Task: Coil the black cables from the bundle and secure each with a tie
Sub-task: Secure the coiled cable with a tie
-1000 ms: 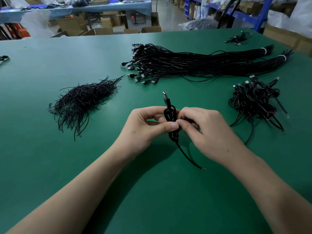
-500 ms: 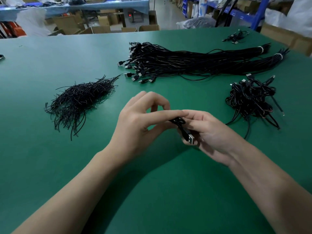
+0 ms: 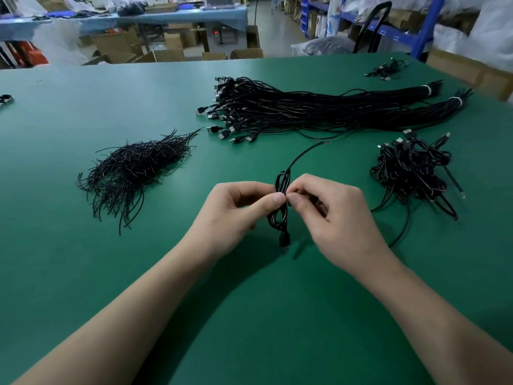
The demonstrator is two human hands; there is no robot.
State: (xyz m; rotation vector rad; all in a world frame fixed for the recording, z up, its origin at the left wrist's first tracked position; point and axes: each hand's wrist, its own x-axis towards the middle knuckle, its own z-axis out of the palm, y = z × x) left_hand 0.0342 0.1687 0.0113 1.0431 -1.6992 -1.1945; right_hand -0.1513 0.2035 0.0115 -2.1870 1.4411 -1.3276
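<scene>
A coiled black cable (image 3: 281,218) stands upright above the green table, its USB plug hanging at the bottom and a loose tail curving up to the right. My left hand (image 3: 236,209) pinches the coil's middle between thumb and fingers. My right hand (image 3: 333,215) pinches the same spot from the right; any tie there is hidden by the fingertips. The long bundle of black cables (image 3: 319,109) lies across the far table. A heap of black ties (image 3: 133,168) lies to the left. A pile of coiled cables (image 3: 413,173) sits to the right.
The green table (image 3: 83,273) stretches wide around my forearms. A few cables (image 3: 385,69) lie at the far right corner and a small black item (image 3: 5,99) at the left edge. Boxes and shelves stand beyond the table.
The coil has been turned end over end: the plug that pointed up a second ago now hangs down, and the loose tail now points up. Both hands pinch its middle again.
</scene>
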